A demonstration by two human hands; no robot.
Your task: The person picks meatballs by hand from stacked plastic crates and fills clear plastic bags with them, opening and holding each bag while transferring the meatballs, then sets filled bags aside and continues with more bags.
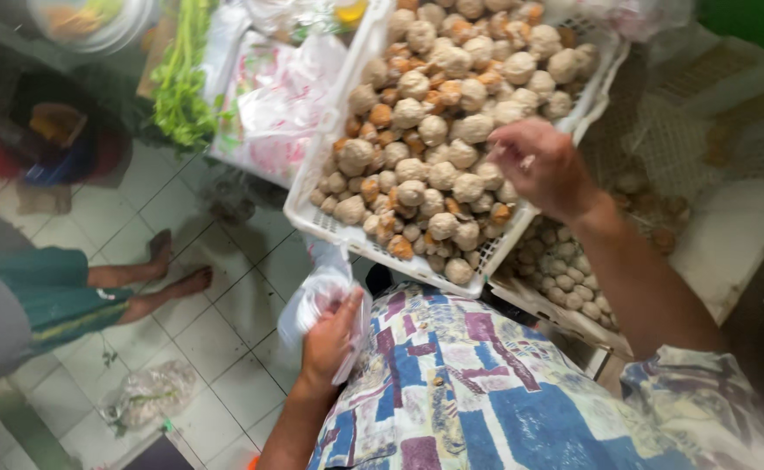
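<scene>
The tiled floor [225, 339] spreads out below me, another person's bare feet [173, 270] resting on it to my left. Tilted toward me sits the white slotted crate [312, 218], heaped with pale and browned meatballs [434, 130], angled so they're easy to reach. My right hand [543, 170] hovers over the pile, its grip pinched on something small I can't make out. Down low, my left hand [334, 335] is clenched around a thin clear plastic bag [312, 292], held ready near the crate's edge.
</scene>
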